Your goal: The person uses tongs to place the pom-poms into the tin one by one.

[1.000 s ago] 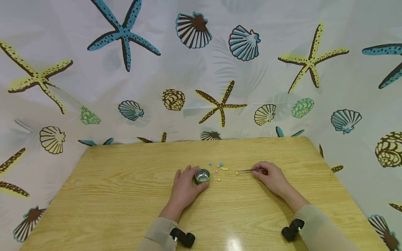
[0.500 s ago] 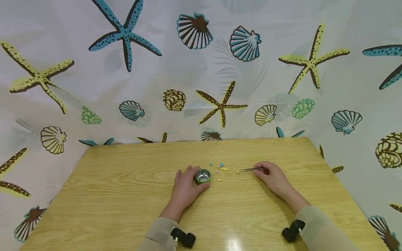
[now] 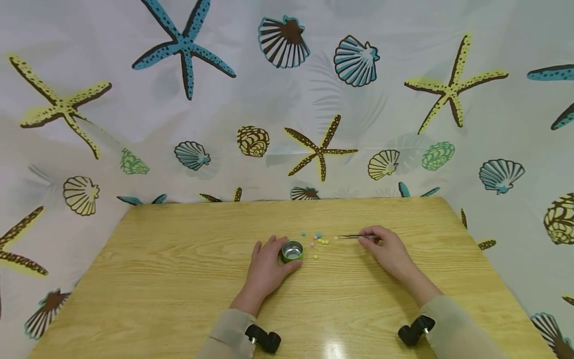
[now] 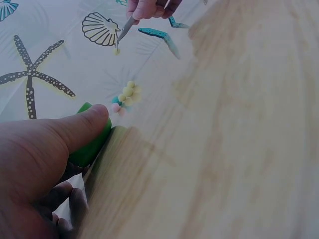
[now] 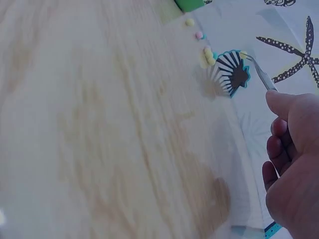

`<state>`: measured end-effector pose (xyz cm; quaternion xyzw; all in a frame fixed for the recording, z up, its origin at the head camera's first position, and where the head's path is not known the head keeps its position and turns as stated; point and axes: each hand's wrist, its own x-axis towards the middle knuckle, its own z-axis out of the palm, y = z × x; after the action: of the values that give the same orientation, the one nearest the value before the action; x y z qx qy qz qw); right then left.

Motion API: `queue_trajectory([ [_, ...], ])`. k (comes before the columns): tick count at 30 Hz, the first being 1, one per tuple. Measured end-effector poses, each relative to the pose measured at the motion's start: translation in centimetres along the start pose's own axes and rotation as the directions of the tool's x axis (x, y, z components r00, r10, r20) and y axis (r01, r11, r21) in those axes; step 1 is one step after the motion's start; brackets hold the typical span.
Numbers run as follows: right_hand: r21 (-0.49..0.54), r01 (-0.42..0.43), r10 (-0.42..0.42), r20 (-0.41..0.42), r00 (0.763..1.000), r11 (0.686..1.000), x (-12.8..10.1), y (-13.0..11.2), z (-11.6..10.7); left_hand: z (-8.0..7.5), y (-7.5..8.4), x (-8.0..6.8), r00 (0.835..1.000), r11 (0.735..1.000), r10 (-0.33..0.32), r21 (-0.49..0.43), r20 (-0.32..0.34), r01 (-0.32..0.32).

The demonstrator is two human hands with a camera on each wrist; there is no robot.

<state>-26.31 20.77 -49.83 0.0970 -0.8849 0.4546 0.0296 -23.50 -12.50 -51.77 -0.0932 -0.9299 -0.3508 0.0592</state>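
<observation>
My left hand (image 3: 265,269) grips the green tin (image 3: 292,251) on the table (image 3: 179,279). My right hand (image 3: 389,250) pinches tweezers (image 3: 354,236), tips clamping a yellow bead (image 4: 116,50), lifted just right of the bead cluster (image 3: 319,241).

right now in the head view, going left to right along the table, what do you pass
left hand → green tin held in its grip → small scatter of coloured beads → tweezers → right hand pinching them
</observation>
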Motion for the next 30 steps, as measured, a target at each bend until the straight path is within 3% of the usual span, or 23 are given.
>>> queue_trajectory([
  [12, 0.077, 0.021, -0.022, 0.013, 1.000, 0.997, 0.3, -2.8, 2.4, 0.0, 0.0, 0.1, 1.000, 1.000, -0.009, 0.003, 0.012, 0.008],
  [30, 0.111, 0.019, -0.024, 0.047, 0.999, 0.994, 0.4, -5.4, 6.4, -0.1, -0.3, 0.2, 1.000, 1.000, -0.007, 0.025, 0.021, 0.006],
])
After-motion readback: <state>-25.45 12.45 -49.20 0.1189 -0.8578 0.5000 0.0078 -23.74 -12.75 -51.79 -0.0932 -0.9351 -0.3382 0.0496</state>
